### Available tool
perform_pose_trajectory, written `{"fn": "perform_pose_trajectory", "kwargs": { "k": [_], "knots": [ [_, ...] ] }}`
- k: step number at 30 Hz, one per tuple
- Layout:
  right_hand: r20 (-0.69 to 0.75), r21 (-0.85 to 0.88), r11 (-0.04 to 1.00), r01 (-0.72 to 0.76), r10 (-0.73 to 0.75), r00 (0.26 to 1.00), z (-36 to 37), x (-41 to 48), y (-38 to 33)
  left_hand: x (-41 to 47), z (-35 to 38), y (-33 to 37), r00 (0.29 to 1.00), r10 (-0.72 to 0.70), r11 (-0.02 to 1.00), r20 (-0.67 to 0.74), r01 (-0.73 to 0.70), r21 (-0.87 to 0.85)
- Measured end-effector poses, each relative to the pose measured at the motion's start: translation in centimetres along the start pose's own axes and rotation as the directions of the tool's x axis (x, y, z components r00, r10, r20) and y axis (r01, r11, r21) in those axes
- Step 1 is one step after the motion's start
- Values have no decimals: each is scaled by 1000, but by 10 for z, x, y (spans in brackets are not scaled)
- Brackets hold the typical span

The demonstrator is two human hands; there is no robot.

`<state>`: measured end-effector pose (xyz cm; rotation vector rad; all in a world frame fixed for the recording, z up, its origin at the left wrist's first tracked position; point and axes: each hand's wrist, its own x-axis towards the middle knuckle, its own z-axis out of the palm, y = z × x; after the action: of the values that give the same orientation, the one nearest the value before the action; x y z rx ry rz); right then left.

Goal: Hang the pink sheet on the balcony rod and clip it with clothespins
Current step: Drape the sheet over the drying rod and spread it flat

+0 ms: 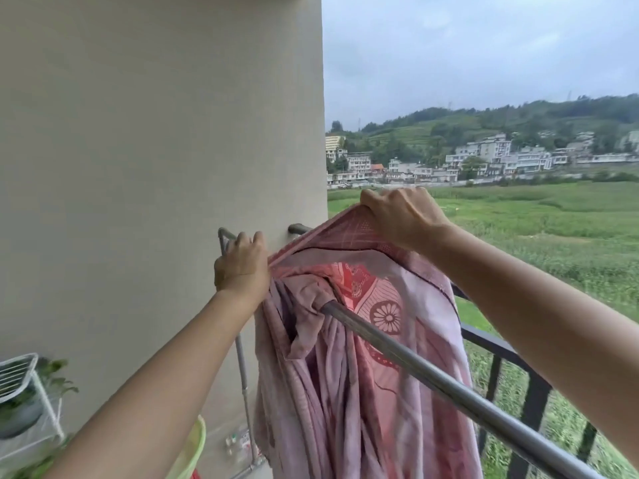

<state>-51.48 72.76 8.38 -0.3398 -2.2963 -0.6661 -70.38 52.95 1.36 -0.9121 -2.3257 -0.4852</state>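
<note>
A grey metal rod (432, 378) runs from the middle of the view down toward 5 o'clock. The pink sheet (345, 392) hangs bunched over its upper end, its folds falling toward 6 o'clock. At 7 o'clock the floor (218, 464) carries a green basin (192, 451) and some small bottles (232, 444) by the wall. At 8 o'clock a white wire rack (20, 371) holds a potted plant (20, 409).

**Bare hands, bare forearms**

Left hand (242, 264) and right hand (403, 216) are bare, with knuckles and tendon lines showing. Left forearm (166, 357) and right forearm (518, 288) are uncovered from wrist to frame edge. Fingertips are hidden.
</note>
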Motion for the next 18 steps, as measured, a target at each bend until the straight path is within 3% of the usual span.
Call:
{"fn": "perform_pose_trajectory", "kwargs": {
  "k": [3,7,10,13,15,18],
  "knots": [
    [-44,19,991,132,-132,990,-7,-2,-4,10,-39,-34,987,39,997,-153,-28,76],
    [-204,84,992,97,-78,976,-30,11,-16,32,-96,-43,922,-35,999,-386,41,5],
    [-200,-61,987,148,-158,967,-39,0,-9,9,-92,-38,927,-31,999,-375,23,-25],
    [-106,-205,959,198,-223,969,-32,-26,0,-8,-91,-34,913,-186,948,-363,70,-309],
    [-82,-169,960,224,-241,967,-28,-40,2,-8,-101,-23,912,-307,853,-273,137,-503],
    [-123,-62,969,239,-245,962,-29,-63,-4,-14,-119,-2,923,-383,605,-34,222,-765]
  ]
}}
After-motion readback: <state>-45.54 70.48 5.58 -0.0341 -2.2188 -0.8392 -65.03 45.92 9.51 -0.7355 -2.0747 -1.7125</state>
